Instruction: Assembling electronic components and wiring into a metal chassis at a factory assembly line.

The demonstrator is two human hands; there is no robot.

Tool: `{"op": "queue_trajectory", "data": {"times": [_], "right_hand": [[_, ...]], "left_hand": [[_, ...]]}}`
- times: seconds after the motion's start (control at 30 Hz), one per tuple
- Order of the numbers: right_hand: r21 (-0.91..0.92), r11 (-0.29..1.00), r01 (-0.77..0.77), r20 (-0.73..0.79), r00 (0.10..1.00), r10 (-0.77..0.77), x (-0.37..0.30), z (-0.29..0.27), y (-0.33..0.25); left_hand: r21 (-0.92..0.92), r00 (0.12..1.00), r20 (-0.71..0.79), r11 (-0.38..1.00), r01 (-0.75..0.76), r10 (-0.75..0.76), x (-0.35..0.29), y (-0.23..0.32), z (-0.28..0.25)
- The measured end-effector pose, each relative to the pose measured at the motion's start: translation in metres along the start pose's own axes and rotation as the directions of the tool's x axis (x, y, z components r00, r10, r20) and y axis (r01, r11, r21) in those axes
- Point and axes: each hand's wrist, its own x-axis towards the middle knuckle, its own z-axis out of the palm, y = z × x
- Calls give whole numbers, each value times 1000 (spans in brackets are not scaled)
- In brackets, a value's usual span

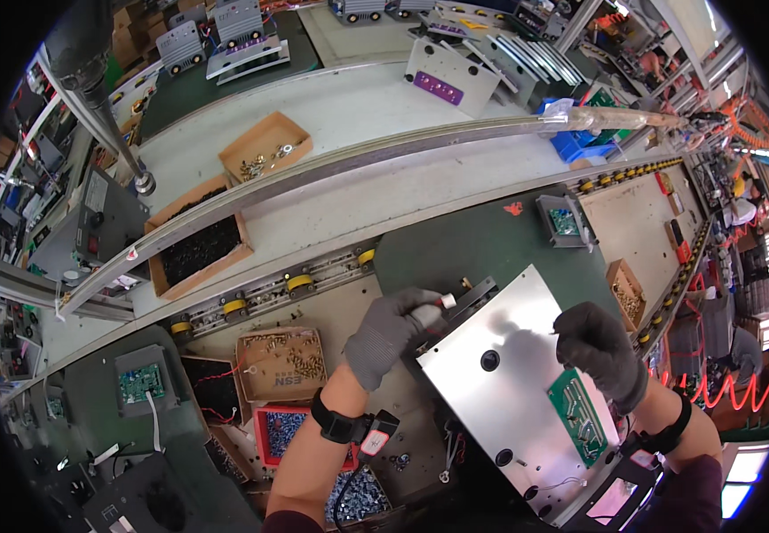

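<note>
A silvery metal panel (500, 391) with round black-rimmed holes lies tilted in front of me. On its right part rests a green circuit board (578, 417). My left hand (383, 338), in a grey glove, is closed at the panel's upper left, with a small white piece (447, 301) at its fingertips. Just beyond it is a dark metal bar (473, 305) along the panel's edge. Over the panel's right edge, above the board, my gloved right hand (605, 354) is closed with curled fingers. Whatever it may hold is hidden.
Left of the panel stand a cardboard box of brass parts (282, 391) and a red bin of blue parts (269, 435). A roller conveyor (300, 284) runs beyond. A metal rail (358, 147) crosses the far bench. A driver tool (143, 180) hangs at upper left.
</note>
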Motion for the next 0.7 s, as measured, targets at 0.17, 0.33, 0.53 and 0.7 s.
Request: {"op": "queue_trajectory", "data": {"times": [0.17,0.33,0.53,0.7], "right_hand": [[-206,971,122,1,992,-124,17,15,21],[-436,812,388,122,919,-374,19,39,34],[-535,648,542,165,819,-549,26,47,50],[-531,621,577,143,783,-606,25,48,54]], "left_hand": [[77,919,308,957,-281,246,-11,-53,16],[130,800,345,819,-559,491,-6,-100,32],[-294,890,339,933,-208,305,-5,-102,47],[-301,901,301,928,-220,311,-2,-104,49]]}}
